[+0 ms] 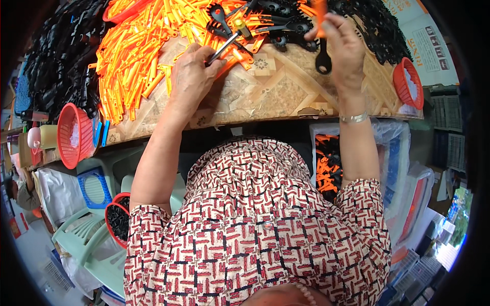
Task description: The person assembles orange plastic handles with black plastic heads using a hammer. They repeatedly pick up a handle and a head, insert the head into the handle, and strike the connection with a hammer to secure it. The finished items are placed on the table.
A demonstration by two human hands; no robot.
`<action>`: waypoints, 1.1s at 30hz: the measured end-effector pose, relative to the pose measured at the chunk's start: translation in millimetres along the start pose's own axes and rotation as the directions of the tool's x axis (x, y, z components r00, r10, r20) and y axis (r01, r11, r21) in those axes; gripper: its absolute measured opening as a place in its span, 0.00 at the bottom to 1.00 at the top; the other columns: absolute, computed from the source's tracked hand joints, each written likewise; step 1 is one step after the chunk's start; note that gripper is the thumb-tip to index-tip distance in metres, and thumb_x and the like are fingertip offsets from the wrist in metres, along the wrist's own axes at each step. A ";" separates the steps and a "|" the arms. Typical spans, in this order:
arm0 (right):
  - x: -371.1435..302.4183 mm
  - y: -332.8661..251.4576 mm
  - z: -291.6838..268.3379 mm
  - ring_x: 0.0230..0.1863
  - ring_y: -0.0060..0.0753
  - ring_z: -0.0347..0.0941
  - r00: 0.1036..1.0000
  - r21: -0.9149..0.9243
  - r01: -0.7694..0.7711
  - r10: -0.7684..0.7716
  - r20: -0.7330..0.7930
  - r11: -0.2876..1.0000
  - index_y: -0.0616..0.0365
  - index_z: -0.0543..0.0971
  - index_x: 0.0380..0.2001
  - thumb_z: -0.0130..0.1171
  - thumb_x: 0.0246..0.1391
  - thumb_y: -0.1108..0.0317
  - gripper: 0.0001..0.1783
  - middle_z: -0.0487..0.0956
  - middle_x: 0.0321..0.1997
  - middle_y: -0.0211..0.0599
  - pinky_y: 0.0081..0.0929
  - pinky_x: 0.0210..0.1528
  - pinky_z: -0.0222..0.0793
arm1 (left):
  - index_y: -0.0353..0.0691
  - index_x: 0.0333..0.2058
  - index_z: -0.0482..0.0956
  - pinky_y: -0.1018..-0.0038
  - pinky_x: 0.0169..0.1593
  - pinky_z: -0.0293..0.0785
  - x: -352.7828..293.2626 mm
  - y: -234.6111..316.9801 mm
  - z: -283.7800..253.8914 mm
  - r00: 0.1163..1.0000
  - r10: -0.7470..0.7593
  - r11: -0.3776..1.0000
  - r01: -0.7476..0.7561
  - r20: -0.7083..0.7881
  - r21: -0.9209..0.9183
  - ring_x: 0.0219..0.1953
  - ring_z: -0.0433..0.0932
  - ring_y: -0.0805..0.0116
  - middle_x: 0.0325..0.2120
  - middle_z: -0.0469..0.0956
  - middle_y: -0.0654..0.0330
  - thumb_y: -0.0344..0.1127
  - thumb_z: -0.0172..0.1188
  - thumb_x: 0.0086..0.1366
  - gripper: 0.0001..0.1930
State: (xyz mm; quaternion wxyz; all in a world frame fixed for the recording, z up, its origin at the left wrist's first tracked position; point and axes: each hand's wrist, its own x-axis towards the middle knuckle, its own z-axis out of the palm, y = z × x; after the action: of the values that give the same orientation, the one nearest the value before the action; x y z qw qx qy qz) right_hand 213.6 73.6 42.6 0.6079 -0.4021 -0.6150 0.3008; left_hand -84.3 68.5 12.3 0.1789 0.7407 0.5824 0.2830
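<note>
My left hand point(191, 76) is closed around the dark grip of a small hammer point(224, 48), whose metal shaft points up and right to a yellowish head. Orange plastic handles lie beside and partly under those fingers. Farther right, my right hand point(347, 48) is raised, its fingers pinching an orange plastic handle point(320, 19) that is smeared by motion. Just below it shows a black piece with a rounded, holed end point(323, 62); whether it is joined to the handle I cannot tell. Black slotted spoons point(220, 19) and other black utensil heads point(293, 26) lie between the hands.
A large heap of orange handles point(127, 66) covers the table's left side. Black plastic parts pile up at far left point(58, 61) and far right point(377, 30). Red baskets stand at the left point(64, 136) and right point(403, 86) table edges. An open box point(326, 168) holds orange-and-black pieces below.
</note>
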 end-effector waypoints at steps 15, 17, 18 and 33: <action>-92.7 -18.0 1.3 0.43 0.40 0.77 0.879 -0.789 0.425 0.008 0.478 0.444 0.55 0.79 0.35 0.71 0.48 0.64 0.13 0.80 0.38 0.34 0.37 0.47 0.69 | 0.38 0.46 0.80 0.78 0.38 0.70 -24.2 25.5 -6.6 0.898 0.010 0.888 0.194 0.439 -0.416 0.34 0.71 0.81 0.29 0.75 0.68 0.40 0.60 0.72 0.12; -102.1 -30.6 4.4 0.35 0.43 0.77 0.908 -0.792 0.304 0.089 0.409 0.530 0.55 0.78 0.35 0.70 0.50 0.64 0.12 0.79 0.29 0.35 0.37 0.38 0.70 | 0.37 0.46 0.80 0.77 0.39 0.71 -23.8 39.7 -10.3 0.864 0.065 0.945 0.108 0.500 -0.309 0.34 0.72 0.79 0.29 0.76 0.67 0.39 0.59 0.72 0.12; -108.1 -36.5 6.9 0.31 0.45 0.78 0.918 -0.787 0.239 0.132 0.374 0.569 0.56 0.78 0.35 0.69 0.51 0.64 0.12 0.79 0.25 0.36 0.37 0.34 0.71 | 0.36 0.46 0.79 0.76 0.39 0.71 -24.6 46.4 -12.5 0.842 0.088 0.965 0.060 0.532 -0.254 0.34 0.72 0.79 0.29 0.76 0.66 0.39 0.59 0.72 0.12; -152.5 -27.2 16.4 0.17 0.22 0.77 0.702 -0.355 -0.601 0.686 0.194 0.716 0.65 0.83 0.24 0.65 0.57 0.64 0.14 0.80 0.17 0.35 0.23 0.22 0.71 | 0.35 0.37 0.83 0.59 0.41 0.74 -11.2 58.4 26.4 0.722 0.484 0.863 -0.487 0.494 -0.134 0.36 0.80 0.47 0.30 0.81 0.47 0.41 0.68 0.58 0.15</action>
State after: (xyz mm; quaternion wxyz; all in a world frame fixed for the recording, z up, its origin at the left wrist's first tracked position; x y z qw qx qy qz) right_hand 184.3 -69.1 -12.5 0.2979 -0.6175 -0.5558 0.4701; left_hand -25.0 44.4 24.1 0.2446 0.9153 0.3001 0.1114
